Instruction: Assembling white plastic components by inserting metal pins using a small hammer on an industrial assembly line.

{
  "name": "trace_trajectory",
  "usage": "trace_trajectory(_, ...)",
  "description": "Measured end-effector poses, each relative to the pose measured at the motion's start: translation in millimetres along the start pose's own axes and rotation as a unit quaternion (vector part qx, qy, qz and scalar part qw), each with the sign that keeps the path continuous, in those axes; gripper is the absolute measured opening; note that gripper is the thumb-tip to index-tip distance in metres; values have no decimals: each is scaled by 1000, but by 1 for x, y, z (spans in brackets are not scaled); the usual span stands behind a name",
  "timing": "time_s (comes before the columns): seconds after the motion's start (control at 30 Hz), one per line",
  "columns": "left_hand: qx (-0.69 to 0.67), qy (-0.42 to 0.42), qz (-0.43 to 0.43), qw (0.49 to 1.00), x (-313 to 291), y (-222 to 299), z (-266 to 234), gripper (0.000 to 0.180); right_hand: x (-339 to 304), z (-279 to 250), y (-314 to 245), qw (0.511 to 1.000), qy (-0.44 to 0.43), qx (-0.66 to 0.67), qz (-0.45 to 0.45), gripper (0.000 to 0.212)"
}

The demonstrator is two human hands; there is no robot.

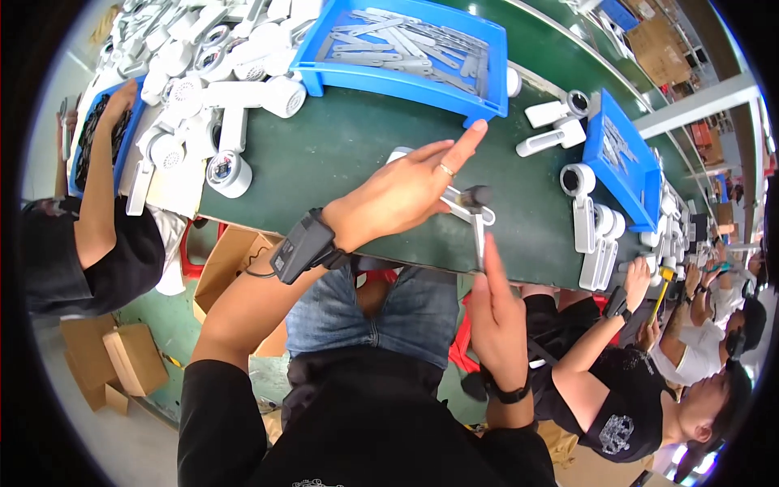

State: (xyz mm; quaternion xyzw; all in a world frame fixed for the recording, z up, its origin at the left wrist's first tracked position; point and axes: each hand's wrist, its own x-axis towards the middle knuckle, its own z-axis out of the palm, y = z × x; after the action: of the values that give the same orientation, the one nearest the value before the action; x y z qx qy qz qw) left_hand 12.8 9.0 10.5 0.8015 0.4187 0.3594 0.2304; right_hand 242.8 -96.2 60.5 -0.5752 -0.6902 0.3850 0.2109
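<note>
My left hand (398,195) is over the green table, index finger stretched toward the blue tray and thumb curled in. Beneath it lies a white part, mostly hidden, one end (398,154) showing beyond the knuckles. A pale flat strip (488,217) sticks out past the thumb side; whether it joins the white part I cannot tell. My right hand (497,325) is closed on the handle of a small hammer (476,196), index finger lying along it. The hammer's dark round head is just right of my left hand, over the pale strip.
A blue tray (406,84) of grey strips stands ahead. White fan-like devices (231,170) pile at left; more (560,126) lie at right beside another blue tray (596,170). A co-worker's hand (637,280) is at right, another's arm (97,178) at left. Cardboard boxes (134,357) stand below.
</note>
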Motion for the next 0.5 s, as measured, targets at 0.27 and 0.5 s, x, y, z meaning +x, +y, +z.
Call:
trace_trajectory(0.27, 10, -3, 0, 1000, 4, 6, 4, 119, -12, -8, 32, 999, 26, -36, -17, 60)
trace_trajectory(0.5, 253, -29, 126, 959, -13, -4, -17, 29, 4, -57, 80, 965, 200, -160, -50, 28)
